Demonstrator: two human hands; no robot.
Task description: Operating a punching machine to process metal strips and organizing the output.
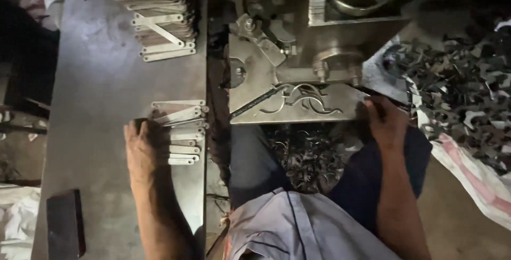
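Two hands, left hand [142, 145] on strips [181, 132], right hand [386, 121] at plate edge [298, 105]

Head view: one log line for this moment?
left hand: on flat metal strips | right hand: holding cut steel plate at press

A dark flat rectangular block [65, 221] lies on the grey metal worktop [101, 95]; dark metal scrap cuttings [463, 87] heap on striped sacking [474, 175].

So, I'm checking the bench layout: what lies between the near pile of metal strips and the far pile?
In the head view, only bare grey bench top lies between the near pile, under the left hand, and the far pile.
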